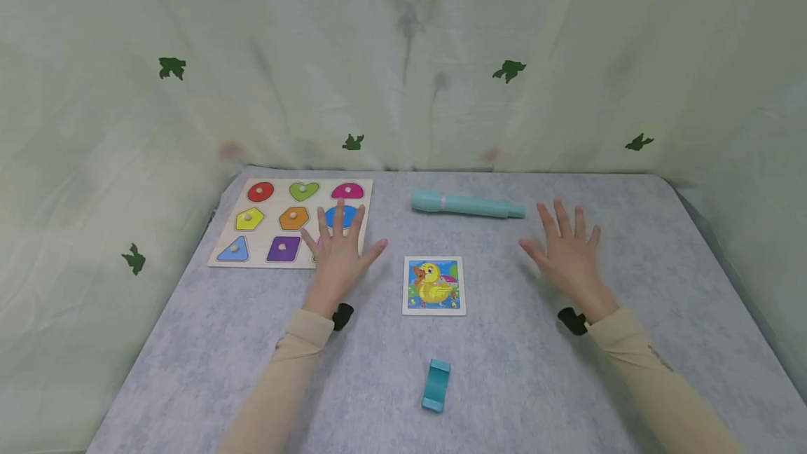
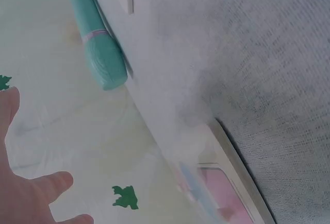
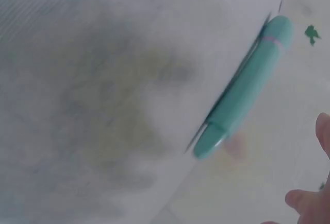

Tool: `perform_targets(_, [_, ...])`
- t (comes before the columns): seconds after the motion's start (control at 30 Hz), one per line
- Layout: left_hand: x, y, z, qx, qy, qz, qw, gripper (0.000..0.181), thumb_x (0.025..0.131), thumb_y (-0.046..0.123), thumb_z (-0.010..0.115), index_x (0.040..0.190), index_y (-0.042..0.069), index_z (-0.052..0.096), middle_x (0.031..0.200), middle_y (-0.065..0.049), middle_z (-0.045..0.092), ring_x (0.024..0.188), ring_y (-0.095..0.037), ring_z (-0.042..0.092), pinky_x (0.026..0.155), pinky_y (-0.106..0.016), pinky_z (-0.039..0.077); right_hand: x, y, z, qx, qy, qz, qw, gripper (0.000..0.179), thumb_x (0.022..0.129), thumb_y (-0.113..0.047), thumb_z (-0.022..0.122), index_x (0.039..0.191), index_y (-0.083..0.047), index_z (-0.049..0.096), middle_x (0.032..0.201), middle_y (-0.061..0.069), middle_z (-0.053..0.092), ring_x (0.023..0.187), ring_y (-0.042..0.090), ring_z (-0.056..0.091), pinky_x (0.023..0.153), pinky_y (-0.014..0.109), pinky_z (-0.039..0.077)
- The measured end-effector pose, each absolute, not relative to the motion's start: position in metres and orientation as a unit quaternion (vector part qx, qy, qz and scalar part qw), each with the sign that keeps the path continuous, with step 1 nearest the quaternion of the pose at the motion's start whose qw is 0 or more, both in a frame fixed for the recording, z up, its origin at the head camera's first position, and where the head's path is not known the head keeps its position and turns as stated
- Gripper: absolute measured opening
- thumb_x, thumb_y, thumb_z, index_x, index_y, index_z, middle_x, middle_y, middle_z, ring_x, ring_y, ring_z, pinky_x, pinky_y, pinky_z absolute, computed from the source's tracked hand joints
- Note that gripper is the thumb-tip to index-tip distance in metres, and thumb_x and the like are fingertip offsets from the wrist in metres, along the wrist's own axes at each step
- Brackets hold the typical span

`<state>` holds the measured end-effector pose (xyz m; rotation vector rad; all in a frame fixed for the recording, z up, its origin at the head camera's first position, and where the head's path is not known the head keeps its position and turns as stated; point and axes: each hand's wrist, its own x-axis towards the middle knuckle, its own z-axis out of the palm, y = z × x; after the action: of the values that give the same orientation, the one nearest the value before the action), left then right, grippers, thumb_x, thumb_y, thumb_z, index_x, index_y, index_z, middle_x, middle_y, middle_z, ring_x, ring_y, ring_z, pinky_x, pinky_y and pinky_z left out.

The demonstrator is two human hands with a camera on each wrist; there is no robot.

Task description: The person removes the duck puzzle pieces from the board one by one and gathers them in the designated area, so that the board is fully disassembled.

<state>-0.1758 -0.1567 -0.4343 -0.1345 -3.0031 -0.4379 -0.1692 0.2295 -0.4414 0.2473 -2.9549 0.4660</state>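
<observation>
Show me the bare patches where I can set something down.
One runs from the right hand to the table's right edge. Another lies this side of the shape board, left of the left sleeve. Crowded: the shape board, under the left hand; the middle holds the tube, duck picture and clip.

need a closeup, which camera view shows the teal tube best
Right wrist view: the teal tube appears whole and large. The head view shows it whole but smaller; the left wrist view cuts off one end.
</observation>
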Motion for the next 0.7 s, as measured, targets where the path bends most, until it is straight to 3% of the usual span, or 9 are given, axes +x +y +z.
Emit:
perform_targets(0.3, [-0.155,-0.149,-0.429,-0.147,-0.967,-0.205,0.037,0.073,0.093,0.049,0.055,0.152,0.017,0.027,0.159,-0.008,0.009,0.143,-0.036,0.003,0.108,-0.062,0.000,-0.177,0.173,-0.428,0.236,-0.939,0.227,0.101,0.071,0.092,-0.028,0.066,0.147,-0.001,0.031,0.151,0.021,0.027,0.138,0.041,0.022,0.107,0.057,0.021])
perform_targets(0.53, [-0.134,-0.143,-0.442,-0.225,-0.937,-0.264,-0.048,0.056,0.095,0.032,0.059,0.144,0.010,0.043,0.150,-0.011,0.034,0.135,-0.031,0.034,0.106,-0.050,0.029,-0.180,0.125,-0.431,0.311,-0.883,0.351,0.001,0.058,0.091,-0.013,0.066,0.142,-0.002,0.040,0.141,0.018,0.044,0.125,0.035,0.044,0.099,0.049,0.039])
perform_targets(0.7, [-0.122,-0.138,-0.456,-0.267,-0.914,-0.284,-0.109,0.048,0.096,0.027,0.059,0.139,0.007,0.050,0.146,-0.013,0.039,0.133,-0.031,0.038,0.104,-0.047,0.034,-0.186,0.103,-0.443,0.325,-0.858,0.392,-0.071,0.049,0.089,-0.002,0.066,0.134,0.002,0.048,0.129,0.019,0.054,0.109,0.034,0.056,0.086,0.041,0.049])
